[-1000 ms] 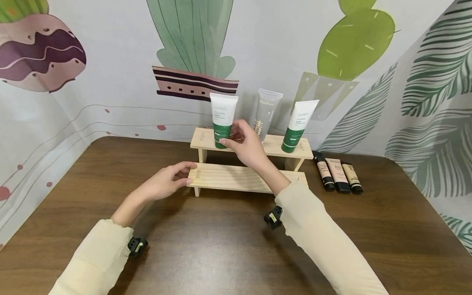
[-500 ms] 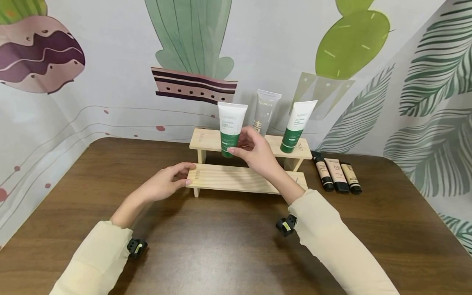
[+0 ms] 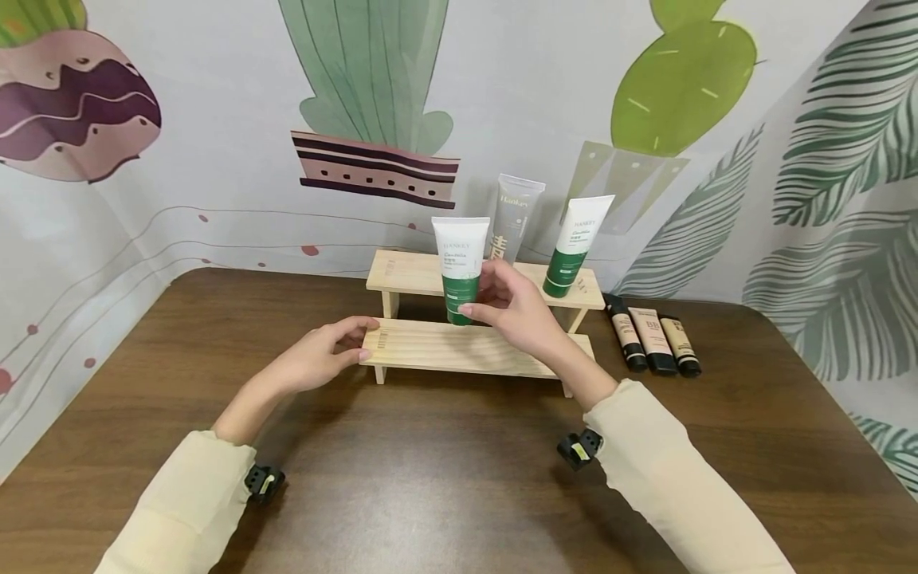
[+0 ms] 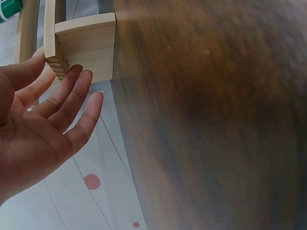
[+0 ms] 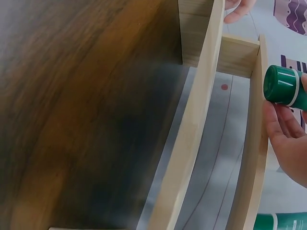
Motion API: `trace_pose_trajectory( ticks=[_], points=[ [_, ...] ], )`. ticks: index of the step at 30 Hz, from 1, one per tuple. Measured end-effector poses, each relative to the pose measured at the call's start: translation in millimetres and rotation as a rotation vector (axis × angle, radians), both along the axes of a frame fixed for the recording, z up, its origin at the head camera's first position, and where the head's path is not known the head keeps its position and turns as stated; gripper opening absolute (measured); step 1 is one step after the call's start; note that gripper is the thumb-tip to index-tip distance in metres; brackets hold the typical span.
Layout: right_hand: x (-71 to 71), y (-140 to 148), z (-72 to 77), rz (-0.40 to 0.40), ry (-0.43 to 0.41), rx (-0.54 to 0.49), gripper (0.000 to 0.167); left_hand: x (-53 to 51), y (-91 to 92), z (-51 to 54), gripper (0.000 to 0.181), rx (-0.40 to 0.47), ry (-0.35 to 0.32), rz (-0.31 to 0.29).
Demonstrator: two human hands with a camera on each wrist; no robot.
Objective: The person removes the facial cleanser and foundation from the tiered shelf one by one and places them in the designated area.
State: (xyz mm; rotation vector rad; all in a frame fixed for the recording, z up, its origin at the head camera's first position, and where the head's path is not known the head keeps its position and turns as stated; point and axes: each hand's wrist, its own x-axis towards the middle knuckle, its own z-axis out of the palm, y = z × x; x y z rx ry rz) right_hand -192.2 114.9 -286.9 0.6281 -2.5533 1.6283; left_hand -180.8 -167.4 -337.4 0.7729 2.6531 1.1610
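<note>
My right hand pinches a white and green tube near its green lower end, upright above the back edge of the lower shelf board. In the right wrist view the green cap shows clear of the wood, with the right hand beside it. My left hand grips the left end of the lower board between thumb and fingers. In the left wrist view the left hand has its thumb on the board's end, other fingers loosely extended.
On the upper board stand a grey tube and another white and green tube. Several-coloured packaging aside, three small beige and black tubes lie on the brown table, right of the stand. A patterned cloth hangs behind.
My right hand has lifted the tube off the upper board's left part and brought it rightward and toward me. The left hand has stayed on the lower board.
</note>
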Motion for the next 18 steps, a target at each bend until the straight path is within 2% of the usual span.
trace_pose_trajectory(
  ticks=[8,18],
  points=[
    [5.6,15.4,-4.8,0.037,0.007,0.006,0.041,-0.1,-0.1,0.6,0.038,0.001,0.0,-0.001],
    [14.0,38.7,-12.9,0.044,-0.011,0.041,0.045,-0.2,-0.2,0.3,0.038,-0.003,-0.005,-0.001]
  ],
)
